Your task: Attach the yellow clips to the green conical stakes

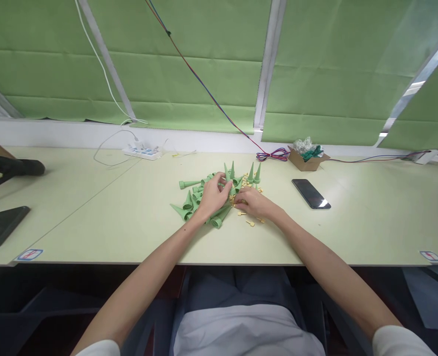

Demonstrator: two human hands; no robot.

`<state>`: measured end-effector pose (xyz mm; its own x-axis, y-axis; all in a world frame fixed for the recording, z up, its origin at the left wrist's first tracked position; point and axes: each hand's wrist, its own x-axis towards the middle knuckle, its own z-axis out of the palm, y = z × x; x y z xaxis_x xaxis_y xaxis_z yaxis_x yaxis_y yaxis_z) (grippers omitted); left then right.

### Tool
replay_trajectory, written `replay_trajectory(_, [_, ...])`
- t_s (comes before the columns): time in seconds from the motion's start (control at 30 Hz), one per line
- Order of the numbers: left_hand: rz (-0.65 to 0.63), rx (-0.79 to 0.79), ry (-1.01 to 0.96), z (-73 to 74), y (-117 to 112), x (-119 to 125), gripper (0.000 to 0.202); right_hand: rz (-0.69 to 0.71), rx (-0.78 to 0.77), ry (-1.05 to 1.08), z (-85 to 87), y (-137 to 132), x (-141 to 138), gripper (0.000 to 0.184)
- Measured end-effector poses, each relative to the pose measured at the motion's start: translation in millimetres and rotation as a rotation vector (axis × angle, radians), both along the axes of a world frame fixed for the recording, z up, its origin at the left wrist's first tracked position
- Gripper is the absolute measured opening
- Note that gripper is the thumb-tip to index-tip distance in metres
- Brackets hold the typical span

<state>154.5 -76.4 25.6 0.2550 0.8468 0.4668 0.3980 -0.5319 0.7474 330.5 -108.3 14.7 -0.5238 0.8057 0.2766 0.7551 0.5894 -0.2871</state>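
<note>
A heap of green plastic cones lies in the middle of the pale table, some upright, most on their sides. Small yellow pieces are scattered to the right of the heap. My left hand rests on top of the heap with its fingers curled round a green cone. My right hand sits just to its right among the yellow pieces, fingers pinched together on something too small to make out. The two hands almost touch.
A black phone lies to the right. Behind it stands a small cardboard box with green parts and plastic wrap. A white power strip and cables sit at the back left. Dark objects lie at the left edge.
</note>
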Motion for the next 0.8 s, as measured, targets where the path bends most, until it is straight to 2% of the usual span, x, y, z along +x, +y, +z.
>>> replay_trajectory(0.33, [0.043, -0.005, -0.035, 0.4, 2.2, 0.1, 0.017, 0.020, 0.039, 0.018, -4.3, 2.4, 0.9, 0.013])
replay_trajectory(0.63, [0.026, -0.131, -0.219, 0.2, 5.5, -1.3, 0.024, -0.052, 0.091, 0.158, -0.5, 1.8, 3.8, 0.019])
replay_trajectory(0.8, [0.019, -0.146, -0.239, 0.7, 5.1, -2.5, 0.028, -0.111, 0.157, 0.243, -3.5, 4.6, 3.2, 0.027])
